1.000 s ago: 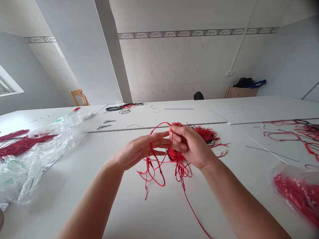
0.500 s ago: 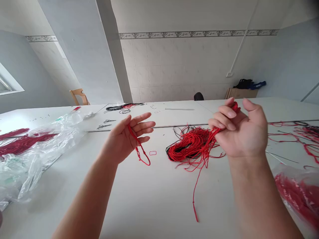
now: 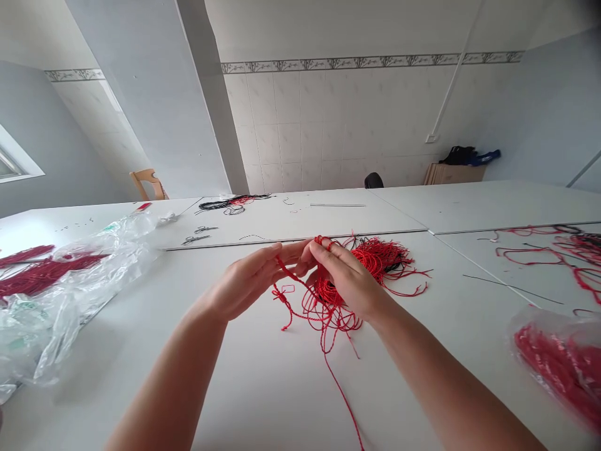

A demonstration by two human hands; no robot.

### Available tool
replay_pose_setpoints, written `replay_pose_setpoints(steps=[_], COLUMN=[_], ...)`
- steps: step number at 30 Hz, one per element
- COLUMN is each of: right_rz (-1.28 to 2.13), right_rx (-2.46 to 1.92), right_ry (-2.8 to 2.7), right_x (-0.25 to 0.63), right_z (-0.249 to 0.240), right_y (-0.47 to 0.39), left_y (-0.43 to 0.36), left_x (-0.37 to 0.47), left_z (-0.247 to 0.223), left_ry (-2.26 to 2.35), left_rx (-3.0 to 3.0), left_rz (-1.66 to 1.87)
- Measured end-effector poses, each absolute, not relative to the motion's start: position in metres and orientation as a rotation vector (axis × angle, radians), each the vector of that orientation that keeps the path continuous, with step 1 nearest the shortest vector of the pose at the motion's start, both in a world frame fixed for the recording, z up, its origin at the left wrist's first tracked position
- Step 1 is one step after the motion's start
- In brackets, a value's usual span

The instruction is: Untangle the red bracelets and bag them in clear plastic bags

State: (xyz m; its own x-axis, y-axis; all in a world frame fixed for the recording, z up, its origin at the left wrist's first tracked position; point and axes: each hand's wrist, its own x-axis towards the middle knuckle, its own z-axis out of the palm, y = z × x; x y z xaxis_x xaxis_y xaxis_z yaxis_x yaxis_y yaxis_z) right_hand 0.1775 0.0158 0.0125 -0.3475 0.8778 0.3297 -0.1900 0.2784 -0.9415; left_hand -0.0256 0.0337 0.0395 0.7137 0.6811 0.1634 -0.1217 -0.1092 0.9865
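Note:
My left hand (image 3: pixel 248 279) and my right hand (image 3: pixel 350 272) meet above the white table (image 3: pixel 263 388). A red braided cord (image 3: pixel 293 275) runs from beneath my left thumb towards my right fingers, its knotted end dangling below. My right hand is closed round several red cords (image 3: pixel 320 240), which show above its thumb and index finger. From that hand loose red strands (image 3: pixel 335 326) hang down, and one long strand trails towards me. Just behind it lies a heap of red cords (image 3: pixel 382 254) with some black ones. My left fingertips are partly hidden behind the right hand.
Clear plastic bags (image 3: pixel 107 269) with dark red cords lie at left; another bag of red cord (image 3: pixel 558 357) is at right. Two pairs of scissors (image 3: pixel 196 239), black cords (image 3: pixel 220 203) and a thin strip (image 3: pixel 337 205) lie farther back. Loose cords (image 3: pixel 582 250) spread at far right.
My right hand has moved left and down, bringing its red cords to my left hand. The hands, apart before, are now together, with the red braided cord running between them.

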Motion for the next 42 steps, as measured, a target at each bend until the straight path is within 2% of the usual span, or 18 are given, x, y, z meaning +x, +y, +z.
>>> replay_pose_setpoints(steps=[6,15,19,24,26,36,42], right_rz=[1.572,2.027,1.882,1.496,1.448,1.456,1.507], right_rx=[-0.616,-0.409,-0.345,-0.504,-0.547,-0.694,-0.618], right_ry=[-1.550,-1.495,-1.155,-1.068,-1.151,-1.538,-1.446], right_x=[0.172,0.186,0.196,0.195,0.192,0.186,0.187], right_z=[0.009,0.018,0.032,0.040,0.037,0.021,0.024], right_y=[0.019,0.018,0.016,0.010,0.009,0.007,0.015], left_y=[0.034,0.032,0.031,0.024,0.020,0.014,0.014], left_x=[-0.028,-0.027,-0.025,-0.019,-0.013,0.008,0.004], left_z=[0.035,0.038,0.043,0.045,0.045,0.030,0.033], left_ry=[0.585,0.740,0.766,0.903,0.924,0.629,0.656], left_rx=[1.476,1.585,1.557,1.594,1.624,1.455,1.470], left_rz=[0.755,0.613,0.651,1.114,1.170,0.795,0.689])
